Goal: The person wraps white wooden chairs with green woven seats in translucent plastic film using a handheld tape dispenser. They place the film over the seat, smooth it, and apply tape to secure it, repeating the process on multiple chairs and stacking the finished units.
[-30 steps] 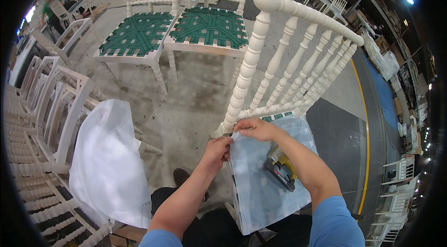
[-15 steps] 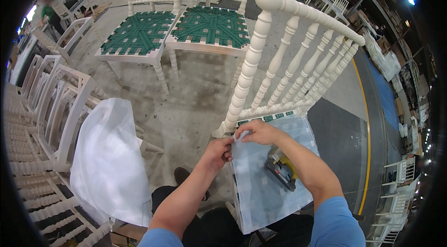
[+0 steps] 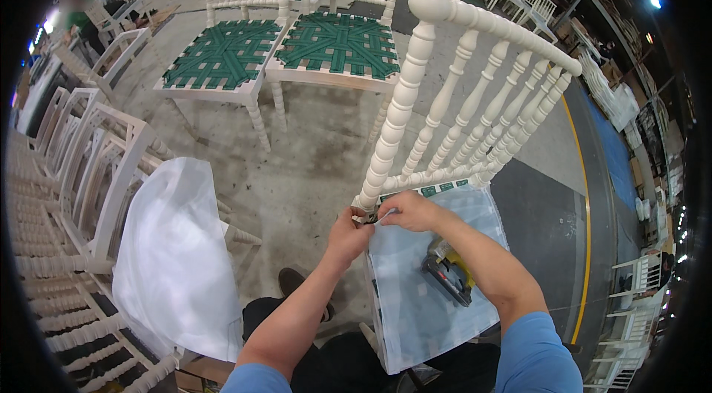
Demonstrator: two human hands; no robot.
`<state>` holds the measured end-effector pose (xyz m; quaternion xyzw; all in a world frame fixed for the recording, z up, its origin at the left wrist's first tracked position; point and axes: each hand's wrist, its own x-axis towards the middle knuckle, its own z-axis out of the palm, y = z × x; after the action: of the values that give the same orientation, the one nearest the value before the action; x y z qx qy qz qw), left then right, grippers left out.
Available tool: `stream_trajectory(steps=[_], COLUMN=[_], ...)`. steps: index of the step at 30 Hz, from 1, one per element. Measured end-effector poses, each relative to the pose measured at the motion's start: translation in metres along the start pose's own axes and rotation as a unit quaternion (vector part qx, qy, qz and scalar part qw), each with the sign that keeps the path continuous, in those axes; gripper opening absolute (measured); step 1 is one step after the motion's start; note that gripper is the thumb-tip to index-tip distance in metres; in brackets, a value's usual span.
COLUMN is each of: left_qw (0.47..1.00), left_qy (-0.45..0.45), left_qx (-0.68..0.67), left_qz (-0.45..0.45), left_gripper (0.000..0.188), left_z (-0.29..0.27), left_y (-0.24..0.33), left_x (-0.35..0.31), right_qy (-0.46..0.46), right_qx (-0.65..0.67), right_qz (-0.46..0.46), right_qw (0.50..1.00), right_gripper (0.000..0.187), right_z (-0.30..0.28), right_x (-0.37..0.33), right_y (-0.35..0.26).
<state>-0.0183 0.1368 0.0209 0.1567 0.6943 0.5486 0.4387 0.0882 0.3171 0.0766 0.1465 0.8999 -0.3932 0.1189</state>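
A cream wooden chair (image 3: 401, 96) with turned spindles stands before me, its seat overlaid with a thin white fabric sheet (image 3: 408, 319). At the sheet's far left corner, by the foot of the back post, my right hand (image 3: 409, 211) pinches a lifted bit of fabric. My left hand (image 3: 347, 236) is closed beside it, thumb and fingers at the same corner; its fingertips are partly hidden. On the sheet, below my right forearm, lies a yellow and black staple gun (image 3: 447, 276). Green webbing (image 3: 445, 187) shows along the seat's back edge.
To my left, a stack of white fabric (image 3: 174, 259) drapes over a chair. Two chairs with woven green webbing seats (image 3: 222, 52) stand ahead. Unfinished chair frames (image 3: 111, 170) crowd the left side. A yellow floor line (image 3: 583, 245) runs at right. A person (image 3: 78, 18) is far left.
My left hand has moved slightly up toward the back post. My right hand has shifted a little, and the fabric corner is now folded up between its fingers. The staple gun stays put.
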Motion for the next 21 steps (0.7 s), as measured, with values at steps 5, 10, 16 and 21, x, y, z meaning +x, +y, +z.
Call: stream_trajectory(steps=[5, 10, 16, 21], left_qw=[0.950, 0.973, 0.970, 0.968], left_qy=[0.061, 0.060, 0.073, 0.109], left_qx=[0.238, 0.207, 0.219, 0.210], left_qz=[0.193, 0.086, 0.072, 0.081], left_gripper=[0.022, 0.023, 0.021, 0.020], left_z=[0.003, 0.004, 0.012, 0.018], left_y=[-0.011, -0.014, -0.014, -0.015], left_x=[-0.003, 0.006, 0.005, 0.000], right_qy=[0.018, 0.106, 0.180, 0.186], right_qx=[0.002, -0.093, -0.143, -0.115], right_qz=[-0.006, -0.044, -0.047, -0.057], right_qw=[1.000, 0.989, 0.972, 0.974], right_gripper=[0.017, 0.016, 0.014, 0.015], right_z=[0.010, 0.023, 0.038, 0.040], right_x=[0.005, 0.008, 0.013, 0.021], right_y=[0.004, 0.018, 0.036, 0.042])
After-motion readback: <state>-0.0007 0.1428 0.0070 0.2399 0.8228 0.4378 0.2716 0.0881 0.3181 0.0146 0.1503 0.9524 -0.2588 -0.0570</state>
